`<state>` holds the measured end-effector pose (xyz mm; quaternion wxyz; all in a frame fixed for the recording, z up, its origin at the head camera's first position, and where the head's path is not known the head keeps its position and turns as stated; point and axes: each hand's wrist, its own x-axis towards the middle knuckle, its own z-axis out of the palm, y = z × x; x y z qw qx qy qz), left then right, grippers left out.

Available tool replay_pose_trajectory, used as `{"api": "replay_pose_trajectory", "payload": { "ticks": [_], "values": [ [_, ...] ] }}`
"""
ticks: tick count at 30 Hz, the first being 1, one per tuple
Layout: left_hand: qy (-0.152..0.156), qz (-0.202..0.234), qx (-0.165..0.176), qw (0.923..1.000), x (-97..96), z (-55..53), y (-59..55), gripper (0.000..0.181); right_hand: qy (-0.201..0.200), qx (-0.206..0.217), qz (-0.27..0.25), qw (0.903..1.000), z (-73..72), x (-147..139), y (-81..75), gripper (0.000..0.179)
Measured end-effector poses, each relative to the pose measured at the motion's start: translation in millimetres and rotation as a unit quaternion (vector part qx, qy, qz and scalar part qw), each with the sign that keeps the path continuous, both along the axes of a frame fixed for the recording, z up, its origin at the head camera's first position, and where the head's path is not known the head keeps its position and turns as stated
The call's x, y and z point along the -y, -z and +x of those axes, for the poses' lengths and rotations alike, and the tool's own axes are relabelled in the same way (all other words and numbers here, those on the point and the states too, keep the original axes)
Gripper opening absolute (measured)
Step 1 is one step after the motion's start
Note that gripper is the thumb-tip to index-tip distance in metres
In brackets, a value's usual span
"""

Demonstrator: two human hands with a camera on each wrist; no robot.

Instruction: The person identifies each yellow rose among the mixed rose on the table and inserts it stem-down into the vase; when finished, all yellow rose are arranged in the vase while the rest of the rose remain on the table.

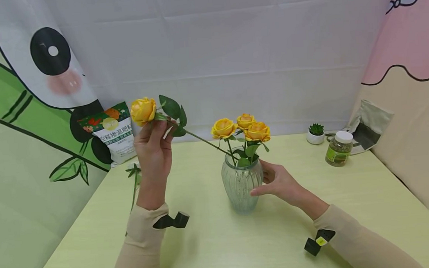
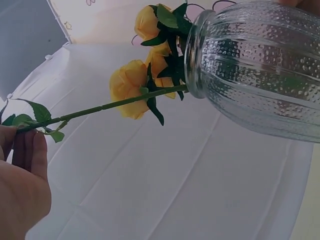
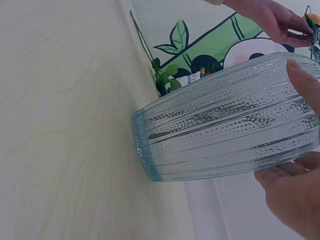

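Observation:
My left hand (image 1: 152,154) pinches the stem of a yellow rose (image 1: 144,111) just below its bloom and leaves. The stem slants down to the right, its far end inside the mouth of a ribbed clear glass vase (image 1: 237,186). Several other yellow roses (image 1: 223,128) stand in that vase. My right hand (image 1: 282,186) holds the vase from its right side, thumb in front and fingers round the back. In the left wrist view the held stem (image 2: 107,105) crosses the vase's rim. The right wrist view shows the vase base (image 3: 145,147) on the table.
Another leafy green stem (image 1: 133,192) lies on the table beside my left forearm. Behind it a printed packet (image 1: 116,136) leans by the wall. At the back right are a small potted succulent (image 1: 315,134), a white-lidded jar (image 1: 339,149) and a grey pouch (image 1: 370,124).

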<state>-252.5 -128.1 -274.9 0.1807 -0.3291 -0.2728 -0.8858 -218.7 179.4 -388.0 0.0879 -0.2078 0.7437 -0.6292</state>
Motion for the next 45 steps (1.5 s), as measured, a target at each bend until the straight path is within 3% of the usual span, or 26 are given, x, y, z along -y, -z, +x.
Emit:
{"api": "replay_pose_trajectory", "payload": {
  "ticks": [13, 20, 28, 38, 45],
  "values": [
    [-0.012, -0.083, -0.016, 0.9963, -17.2, -0.3, 10.0, 0.017, -0.003, -0.004, 0.001, 1.0000, -1.3, -1, 1.9, 0.102],
    [-0.045, -0.148, -0.034, 0.9874, -26.6, 2.9, 14.2, 0.017, -0.005, -0.003, -0.004, 1.0000, -1.1, 0, 2.8, 0.102],
    [-0.054, -0.199, -0.009, 0.9785, -38.8, 0.3, 23.9, 0.018, -0.007, -0.010, -0.007, 0.9999, -0.6, 0, 1.1, 0.098],
    [-0.034, -0.185, 0.052, 0.9808, -42.8, -8.0, 31.4, 0.031, -0.006, -0.004, -0.003, 1.0000, -1.1, 0, 0.4, 0.101],
    [-0.044, -0.206, 0.085, 0.9739, -49.1, -8.1, 34.0, 0.033, -0.004, 0.000, -0.003, 1.0000, -0.8, 0, 0.0, 0.101]
  ]
}}
